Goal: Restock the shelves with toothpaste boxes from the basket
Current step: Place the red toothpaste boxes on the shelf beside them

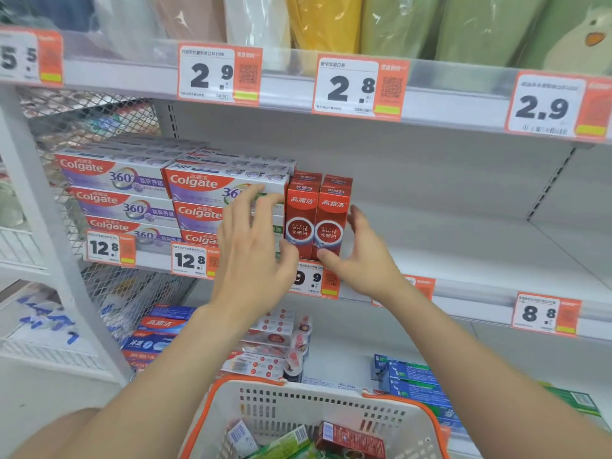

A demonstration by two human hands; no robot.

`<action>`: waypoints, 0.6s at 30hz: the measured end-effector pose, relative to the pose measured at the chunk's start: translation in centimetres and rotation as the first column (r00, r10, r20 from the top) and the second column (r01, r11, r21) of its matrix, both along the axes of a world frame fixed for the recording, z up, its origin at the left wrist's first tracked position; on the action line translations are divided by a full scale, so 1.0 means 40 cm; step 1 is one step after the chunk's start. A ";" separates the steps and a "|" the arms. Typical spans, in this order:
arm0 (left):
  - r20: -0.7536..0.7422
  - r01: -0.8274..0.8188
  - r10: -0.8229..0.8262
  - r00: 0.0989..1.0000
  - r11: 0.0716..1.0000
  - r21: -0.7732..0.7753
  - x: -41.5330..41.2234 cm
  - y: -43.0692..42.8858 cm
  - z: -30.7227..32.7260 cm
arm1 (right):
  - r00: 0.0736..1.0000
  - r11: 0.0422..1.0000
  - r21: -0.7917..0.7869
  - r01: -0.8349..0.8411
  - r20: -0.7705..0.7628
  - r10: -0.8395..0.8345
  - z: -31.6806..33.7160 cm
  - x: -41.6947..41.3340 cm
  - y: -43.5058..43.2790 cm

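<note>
Setting: shop aisle, white metal shelving with orange price tags (212, 74) clipped along the edges; wrapped soft goods (324, 24) are stacked on the top level.
Middle shelf (463, 240): mostly bare towards the right, so plenty of room is left to be filled.
Already stocked: Colgate 360 boxes (116, 180) are laid flat in stacks at the left end. Two red toothpaste boxes (299, 213) are stood upright right beside them, touching each other, with more red tops seen just behind.
Left hand (251, 240): fingers are spread and pretty much straight, laid against the Colgate stack, thumb by the left red box; nothing is held.
Right hand (362, 256): open as well, fingers pressed along the right side of the right-hand red box, thumb at its front bottom corner. Looks like the pair is being squared up rather than gripped.
Basket (298, 404): seen at the bottom of the view, under the arms. At least a red box (351, 442) and a green box (284, 445) are left inside; the rest can't be made out.
Lower shelf (341, 356): mixed toothpaste packs (159, 329) are seen at the left, blue boxes (414, 382) further right.
Progress: early-to-mid, at a guess. One red row is started, the basket isn't emptied, and nothing is placed in the tagged slots to the right yet.
</note>
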State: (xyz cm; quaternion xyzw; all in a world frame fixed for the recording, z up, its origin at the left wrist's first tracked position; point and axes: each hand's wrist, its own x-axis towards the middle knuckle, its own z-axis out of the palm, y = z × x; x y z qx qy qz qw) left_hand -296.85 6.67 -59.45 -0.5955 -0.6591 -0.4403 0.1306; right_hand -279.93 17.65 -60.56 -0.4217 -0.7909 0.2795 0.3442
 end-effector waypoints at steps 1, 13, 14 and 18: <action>0.004 -0.008 0.008 1.000 1.000 0.009 -0.008 -0.006 0.002 | 0.997 0.997 0.036 0.071 0.011 -0.071 0.007 -0.008 -0.018; 0.341 -0.228 0.231 0.911 0.972 -0.048 -0.277 -0.070 0.022 | 0.968 0.754 0.656 -0.021 0.202 -0.149 0.062 -0.265 -0.203; 0.353 -0.245 0.244 0.903 0.969 -0.040 -0.306 -0.075 0.018 | 0.965 0.736 0.675 -0.058 0.225 -0.131 0.071 -0.305 -0.196; 0.364 -0.306 0.282 0.888 0.952 0.008 -0.421 -0.077 -0.012 | 0.947 0.642 0.757 -0.120 0.281 -0.154 0.130 -0.467 -0.153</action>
